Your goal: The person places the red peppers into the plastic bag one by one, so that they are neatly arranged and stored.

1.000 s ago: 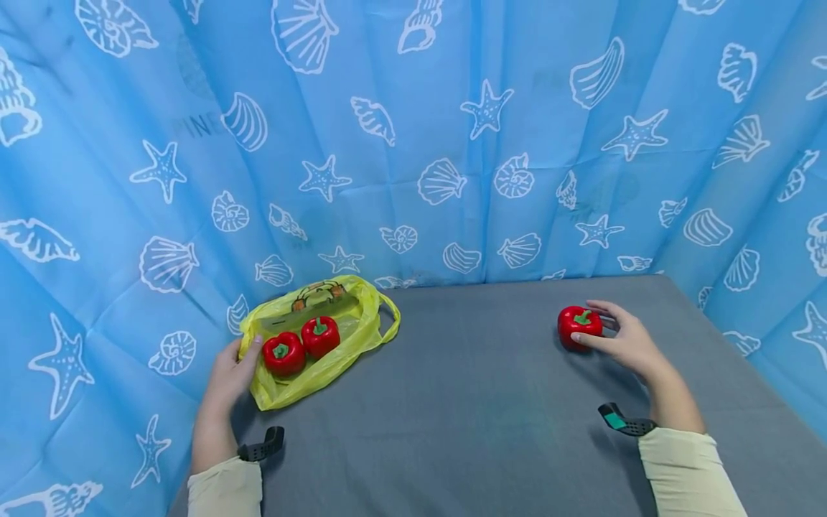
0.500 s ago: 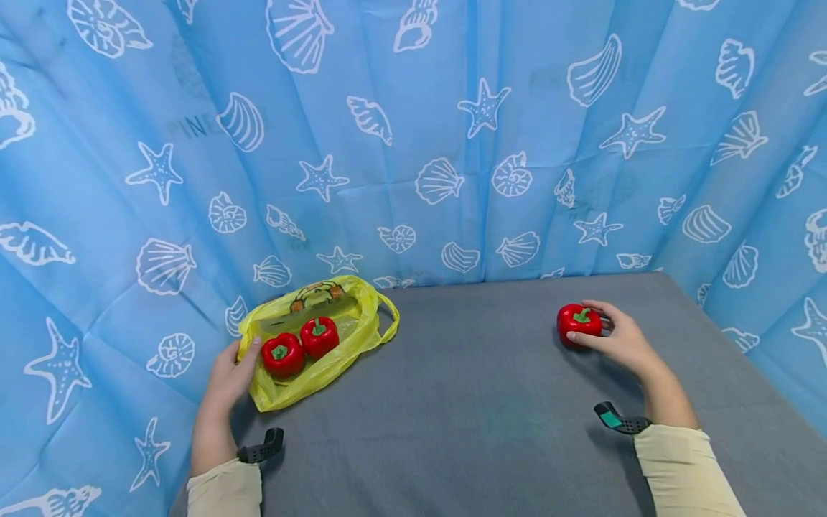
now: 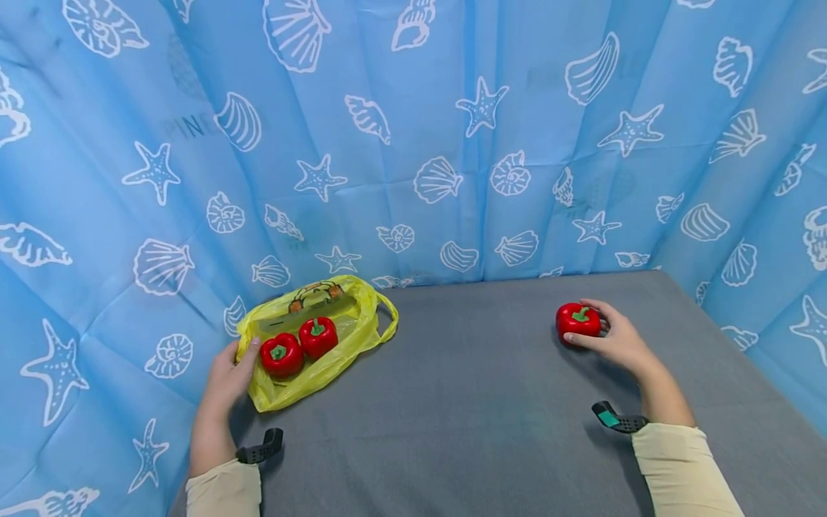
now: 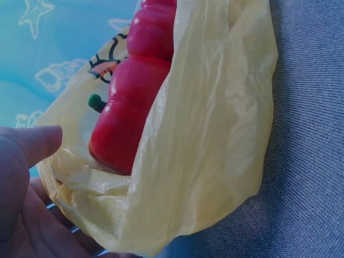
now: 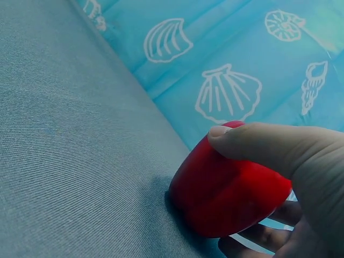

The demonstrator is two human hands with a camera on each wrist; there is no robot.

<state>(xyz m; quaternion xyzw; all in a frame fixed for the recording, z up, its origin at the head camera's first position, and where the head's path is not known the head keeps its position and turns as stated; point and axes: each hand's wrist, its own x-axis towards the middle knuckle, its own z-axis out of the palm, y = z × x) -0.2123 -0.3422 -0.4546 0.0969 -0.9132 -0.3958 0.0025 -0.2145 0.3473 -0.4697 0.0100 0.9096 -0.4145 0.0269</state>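
A yellow plastic bag (image 3: 349,359) lies on its side at the left, its mouth showing two red peppers (image 3: 281,355) with green stems. My left hand (image 3: 229,377) holds the bag's left edge, thumb over the rim and fingers outside, as the left wrist view also shows. On the right, my right hand (image 3: 623,341) grips a third red pepper (image 3: 576,322) from its right side. In the right wrist view the thumb lies on top of that pepper (image 5: 226,188) and the fingers are partly hidden behind it; its underside rests on or just over the cloth.
A grey cloth (image 3: 439,402) covers the table. Behind and along both sides hangs a blue curtain (image 3: 400,108) with white shells and starfish. The bag's handle loop (image 3: 390,323) sticks out to the right on the cloth. Each wrist wears a black strap mount.
The view has shifted very slightly. Both hands keep their hold, the left on the bag and the right on the pepper, with hardly any movement.
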